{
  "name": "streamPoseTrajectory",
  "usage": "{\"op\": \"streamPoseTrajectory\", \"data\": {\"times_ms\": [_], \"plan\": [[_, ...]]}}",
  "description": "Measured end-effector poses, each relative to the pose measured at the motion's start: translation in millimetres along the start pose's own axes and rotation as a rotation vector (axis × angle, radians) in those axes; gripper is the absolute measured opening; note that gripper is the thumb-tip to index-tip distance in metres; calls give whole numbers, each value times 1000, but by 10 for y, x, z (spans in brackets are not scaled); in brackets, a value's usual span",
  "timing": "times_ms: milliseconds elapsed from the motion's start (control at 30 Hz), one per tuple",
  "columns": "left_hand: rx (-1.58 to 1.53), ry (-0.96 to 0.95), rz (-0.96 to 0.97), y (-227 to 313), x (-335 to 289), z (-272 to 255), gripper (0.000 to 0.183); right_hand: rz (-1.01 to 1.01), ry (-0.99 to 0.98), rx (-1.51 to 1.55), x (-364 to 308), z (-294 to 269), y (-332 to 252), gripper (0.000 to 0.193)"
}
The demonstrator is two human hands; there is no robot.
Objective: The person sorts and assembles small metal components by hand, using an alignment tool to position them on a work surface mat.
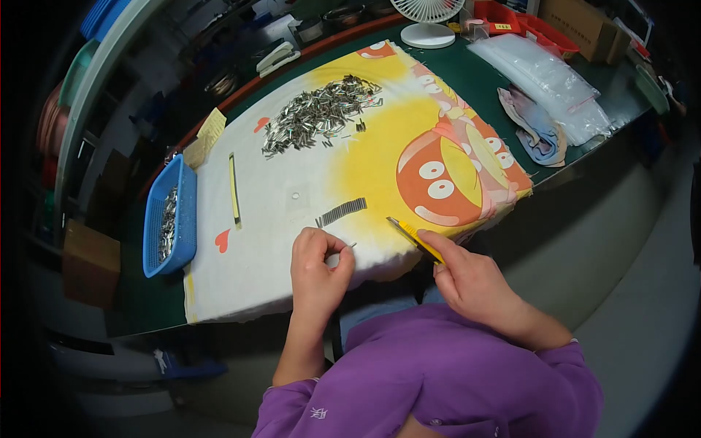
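My left hand (pixel 320 266) is closed in a pinch on a small metal pin (pixel 353 245), whose tip pokes out past the fingers. In my right hand (pixel 471 281) is a yellow utility knife (pixel 420 239), its blade pointing up and to the left. Between and beyond the hands lies a neat row of small metal pins (pixel 345 211) on the cloth. A large loose heap of similar metal pins (pixel 314 117) is spread farther back. At the left edge of the table stands a blue plastic basket (pixel 191 212) with more metal pieces (pixel 168 223) inside.
A printed white and yellow cloth (pixel 263 277) covers much of the green table (pixel 153 314). A yellow-black strip (pixel 234 191) lies near the basket. At the back are a white fan (pixel 428 35), a stapler (pixel 277 58), clear plastic bags (pixel 544 80), a folded rag (pixel 537 128) and a cardboard box (pixel 580 29).
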State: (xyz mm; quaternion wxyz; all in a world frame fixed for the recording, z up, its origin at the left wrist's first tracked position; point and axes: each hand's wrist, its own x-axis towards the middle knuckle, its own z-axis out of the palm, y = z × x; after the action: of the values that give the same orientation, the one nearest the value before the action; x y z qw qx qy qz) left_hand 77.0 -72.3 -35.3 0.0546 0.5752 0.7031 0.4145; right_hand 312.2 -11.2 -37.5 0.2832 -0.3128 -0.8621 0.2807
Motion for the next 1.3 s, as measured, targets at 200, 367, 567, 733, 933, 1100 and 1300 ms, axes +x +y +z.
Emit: {"op": "streamPoseTrajectory", "data": {"times_ms": [200, 367, 567, 733, 933, 1100, 1300], "plan": [[3, 17, 7, 1, 11, 33, 14, -4, -108, -38, 33, 147, -153, 53], [2, 14, -4, -6, 13, 36, 15, -79, -59, -78, 76, 167, -229, 54], [19, 25, 18, -8, 12, 36, 15, -85, -64, -70, 108, 151, -273, 54], [12, 19, 5, -15, 12, 30, 15, -81, -60, -46, 104, 187, -261, 53], [10, 5, -10, 1, 18, 15, 15, -91, -75, -41, 137, 169, -256, 53], [29, -30, 3, 32, 37, 3, 15, -134, -107, -88, 190, 109, -275, 52], [37, -54, -32, 51, 28, -33, 14, -186, -187, -286, 196, 83, -366, 53]]}}
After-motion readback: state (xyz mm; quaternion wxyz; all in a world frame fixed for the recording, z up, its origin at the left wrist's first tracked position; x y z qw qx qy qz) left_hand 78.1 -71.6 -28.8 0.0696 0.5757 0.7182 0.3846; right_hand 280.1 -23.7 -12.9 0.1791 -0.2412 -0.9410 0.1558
